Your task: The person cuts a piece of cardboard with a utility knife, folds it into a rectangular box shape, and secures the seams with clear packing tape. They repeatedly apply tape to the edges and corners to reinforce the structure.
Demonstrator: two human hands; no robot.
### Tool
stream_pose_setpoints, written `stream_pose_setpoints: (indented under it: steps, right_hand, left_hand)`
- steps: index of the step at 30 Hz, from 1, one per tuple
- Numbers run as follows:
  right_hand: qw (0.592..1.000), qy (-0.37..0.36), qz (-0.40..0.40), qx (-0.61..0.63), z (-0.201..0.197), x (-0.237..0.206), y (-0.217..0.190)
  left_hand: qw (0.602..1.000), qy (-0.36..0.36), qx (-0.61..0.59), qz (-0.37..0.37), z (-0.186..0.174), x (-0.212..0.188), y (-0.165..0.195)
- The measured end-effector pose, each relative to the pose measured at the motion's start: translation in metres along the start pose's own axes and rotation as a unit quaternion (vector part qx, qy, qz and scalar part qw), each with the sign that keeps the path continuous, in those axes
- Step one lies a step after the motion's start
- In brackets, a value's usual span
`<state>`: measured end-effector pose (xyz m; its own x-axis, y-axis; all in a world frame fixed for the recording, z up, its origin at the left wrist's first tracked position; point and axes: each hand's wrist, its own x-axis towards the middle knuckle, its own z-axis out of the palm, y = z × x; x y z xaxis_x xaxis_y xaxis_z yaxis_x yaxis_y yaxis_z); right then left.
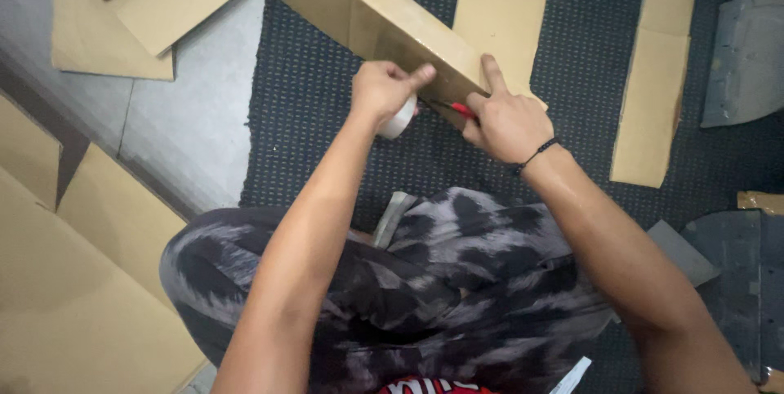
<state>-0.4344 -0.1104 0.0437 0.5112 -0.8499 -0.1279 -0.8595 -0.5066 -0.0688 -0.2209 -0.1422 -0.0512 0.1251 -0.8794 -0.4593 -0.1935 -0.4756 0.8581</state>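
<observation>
A long folded brown cardboard piece (384, 14) slants across the dark dotted mat (302, 116), its near end between my hands. My left hand (384, 88) grips a roll of clear tape (400, 122), thumb pressed against the cardboard's edge. My right hand (506, 120) lies on the cardboard's near end with the index finger stretched along it, and it holds a red-handled tool (460, 108) whose dark tip points toward the tape roll. A black cord bracelet circles my right wrist.
Flat cardboard strips (653, 75) lie on the mat at right and centre back. More cardboard sheets (131, 10) are stacked on the grey floor at upper left, with larger ones (73, 280) at lower left. Grey sheet pieces (747, 59) sit at the right edge. My patterned trousers fill the foreground.
</observation>
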Motion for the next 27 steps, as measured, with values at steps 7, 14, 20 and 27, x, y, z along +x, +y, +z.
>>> stream_pose_setpoints:
  steps: [7, 14, 20, 27]
  right_hand:
    - [0.997, 0.041, -0.045, 0.037, 0.012, -0.007, 0.012]
    - [0.995, 0.065, -0.043, 0.07, 0.019, -0.01, 0.009]
    - [0.987, 0.119, -0.041, 0.105, 0.026, -0.022, 0.01]
    - [0.97, 0.094, -0.092, 0.206, 0.099, -0.049, -0.015]
  left_hand:
    - [0.983, 0.066, 0.161, 0.055, 0.023, 0.011, -0.004]
    - [0.983, 0.105, 0.126, 0.087, 0.021, 0.023, -0.014]
    - [0.98, 0.129, 0.141, 0.05, 0.007, 0.012, -0.024]
    - [0.991, 0.12, 0.001, 0.053, -0.025, -0.017, -0.024]
